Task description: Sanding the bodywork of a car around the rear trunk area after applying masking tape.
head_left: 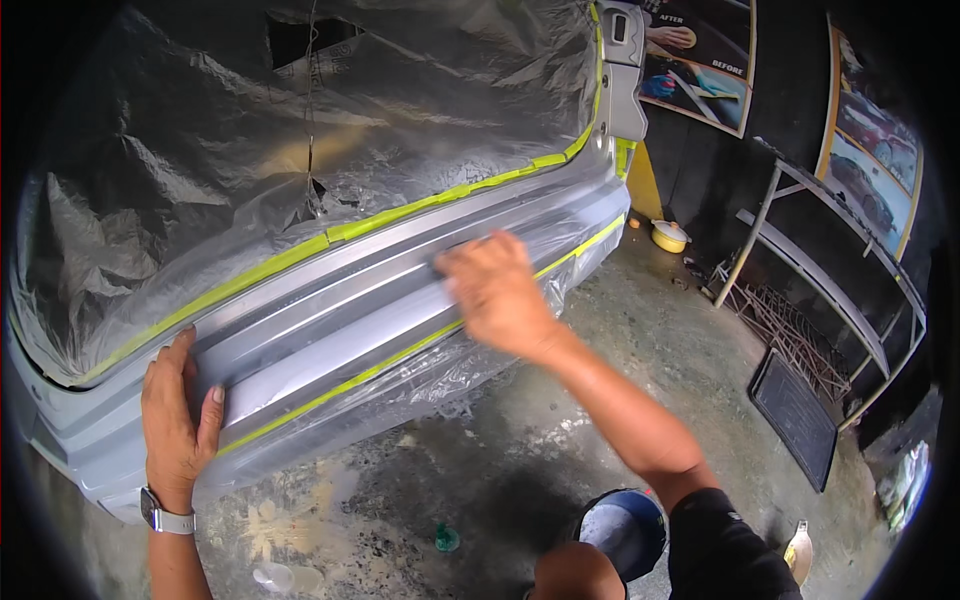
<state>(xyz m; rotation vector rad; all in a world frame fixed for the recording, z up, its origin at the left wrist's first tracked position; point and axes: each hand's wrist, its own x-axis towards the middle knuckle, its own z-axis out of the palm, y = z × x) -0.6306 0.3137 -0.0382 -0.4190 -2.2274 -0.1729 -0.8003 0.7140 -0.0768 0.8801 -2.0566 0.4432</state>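
Head view shows the left hand (178,415) braced, thumb apart, on the grey panel (345,335), right hand (500,295) bunched there (anything clamped: cannot tell), apparently rubbing, the next stroke presumably needing even pressure.

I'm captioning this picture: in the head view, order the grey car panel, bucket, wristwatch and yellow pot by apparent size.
1. Grey car panel
2. Bucket
Smallest, order unsure: wristwatch and yellow pot look similar, the latter farther away.

A shiny grey car panel (335,353), ridged lengthwise, slants up rightward.
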